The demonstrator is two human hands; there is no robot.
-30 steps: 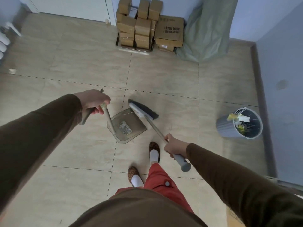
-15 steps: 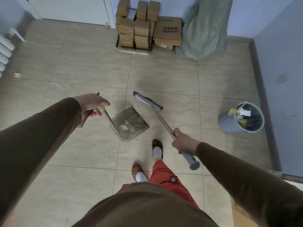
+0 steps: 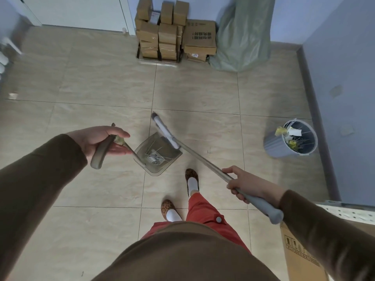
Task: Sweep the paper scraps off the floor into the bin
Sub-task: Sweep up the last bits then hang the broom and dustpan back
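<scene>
Translucent dustpan [image 3: 159, 154], gripped by the left hand [image 3: 97, 139], holds paper scraps [image 3: 154, 157]; right hand [image 3: 250, 184] grasps the broom [image 3: 194, 155] guarding them; bin [image 3: 291, 140] at three o'clock.

The pale scraps inside the translucent grey-brown plastic dustpan [image 3: 157, 154] were too small and blurred to tell apart. The white broom head [image 3: 165, 132] hid part of the dustpan's far rim, and its dark bristles barely showed behind it. The brown printed cardboard box [image 3: 299, 254] at the lower right was cut off by the bottom edge and partly covered by the brown sleeve. The white radiator [image 3: 3, 61] ran off the left edge (only a few rounded ends showed). The print on the stacked brown cartons [image 3: 199, 36] was unreadable.
</scene>
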